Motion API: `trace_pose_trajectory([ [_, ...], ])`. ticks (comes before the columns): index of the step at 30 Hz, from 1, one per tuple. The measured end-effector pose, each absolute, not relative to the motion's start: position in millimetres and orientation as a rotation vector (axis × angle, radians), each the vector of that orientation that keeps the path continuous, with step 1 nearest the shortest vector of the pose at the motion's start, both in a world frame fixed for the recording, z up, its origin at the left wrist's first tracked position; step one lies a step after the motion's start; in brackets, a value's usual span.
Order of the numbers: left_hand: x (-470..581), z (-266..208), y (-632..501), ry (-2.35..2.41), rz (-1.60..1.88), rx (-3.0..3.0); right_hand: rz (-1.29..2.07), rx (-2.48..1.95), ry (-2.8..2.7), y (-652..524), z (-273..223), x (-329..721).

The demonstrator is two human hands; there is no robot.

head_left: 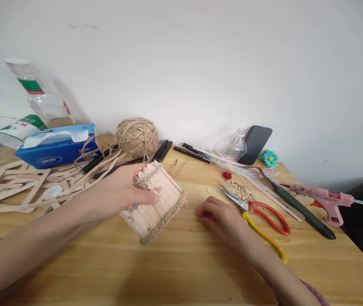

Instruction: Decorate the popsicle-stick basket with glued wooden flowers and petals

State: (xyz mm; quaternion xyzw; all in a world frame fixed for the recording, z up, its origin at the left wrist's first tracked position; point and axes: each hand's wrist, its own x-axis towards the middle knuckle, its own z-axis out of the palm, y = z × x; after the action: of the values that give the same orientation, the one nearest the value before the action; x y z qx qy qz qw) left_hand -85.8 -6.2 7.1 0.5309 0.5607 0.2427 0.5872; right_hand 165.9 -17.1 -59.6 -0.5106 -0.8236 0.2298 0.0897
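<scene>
My left hand [127, 189] grips a small craft-stick panel or box [165, 197], its thumb across the front face. Pale wooden sticks with rounded ends stand side by side in it, with twine along two edges and flower shapes on the face. The piece is tilted, and its far side is hidden. My right hand [221, 216] rests on the wooden table with its fingers curled together; what they hold, if anything, does not show. Just right of that hand lie scissors [248, 208] with one red and one yellow handle, blades partly apart.
A ball of twine [137, 137], a blue tissue pack [58, 146] and loose craft sticks [25, 187] lie left. Behind are black markers [194, 154], a cut plastic bottle [232, 146] and a phone [257, 142]. A pink glue gun [324, 199] sits at the right edge.
</scene>
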Motion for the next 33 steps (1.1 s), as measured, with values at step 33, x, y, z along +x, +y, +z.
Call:
trace_pose_trajectory([
  [33,-87,4,-5,1.254,0.664,1.299,0.55,-1.002,-2.565,-3,14,101],
])
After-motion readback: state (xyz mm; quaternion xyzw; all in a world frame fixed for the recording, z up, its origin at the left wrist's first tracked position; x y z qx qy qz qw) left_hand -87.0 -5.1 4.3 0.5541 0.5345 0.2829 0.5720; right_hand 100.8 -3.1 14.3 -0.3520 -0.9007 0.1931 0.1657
